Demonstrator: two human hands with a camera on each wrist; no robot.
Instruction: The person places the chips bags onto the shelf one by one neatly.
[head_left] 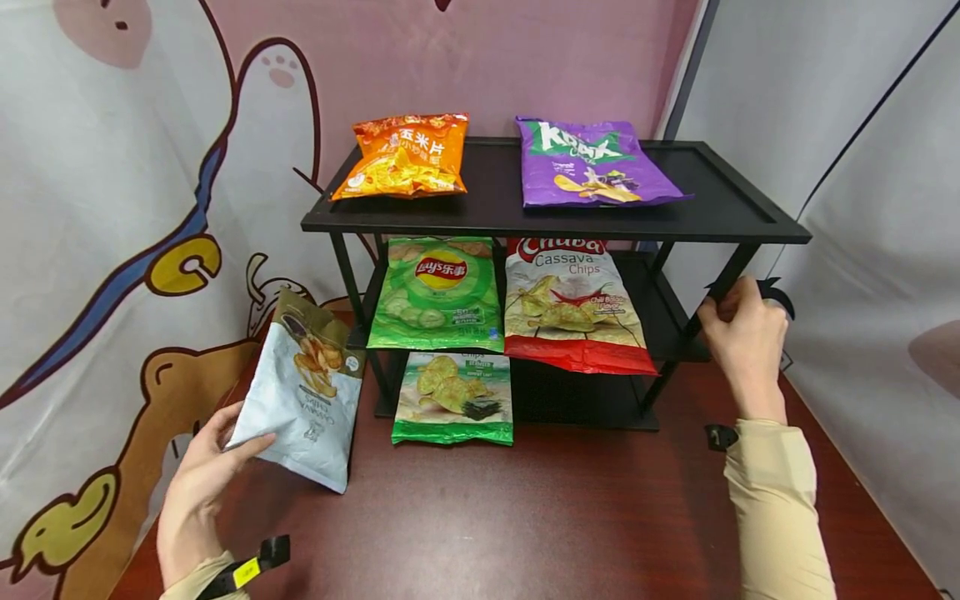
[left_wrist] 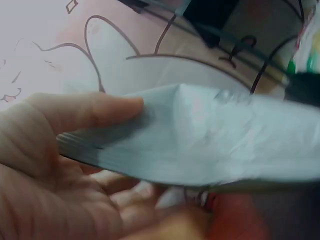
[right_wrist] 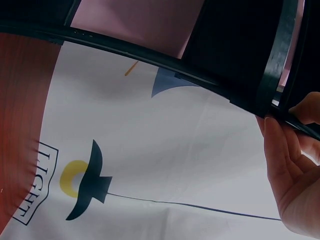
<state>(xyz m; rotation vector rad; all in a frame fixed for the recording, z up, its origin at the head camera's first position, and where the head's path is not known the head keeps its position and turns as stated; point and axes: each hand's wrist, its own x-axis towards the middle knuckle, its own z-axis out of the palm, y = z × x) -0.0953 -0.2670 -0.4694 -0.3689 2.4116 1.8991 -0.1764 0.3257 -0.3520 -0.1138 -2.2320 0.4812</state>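
Note:
At the left, my left hand (head_left: 201,479) pinches a corner of a pale blue cassava chips bag (head_left: 307,404), thumb on its face. The bag hangs tilted beside the rack, its lettering upside down. The left wrist view shows the bag (left_wrist: 220,137) nearly edge-on between thumb and fingers. My right hand (head_left: 748,346) grips the right front post of the black shelf rack (head_left: 555,223); in the right wrist view the fingers (right_wrist: 277,155) bend round the dark frame.
An orange corn snack bag (head_left: 408,158) and a purple chips bag (head_left: 592,162) lie on the top shelf. Below sit a green Lay's bag (head_left: 438,292) and a red-and-white cassava chips bag (head_left: 573,300). A green-and-white chips bag (head_left: 453,396) is at the bottom on the brown table (head_left: 480,517).

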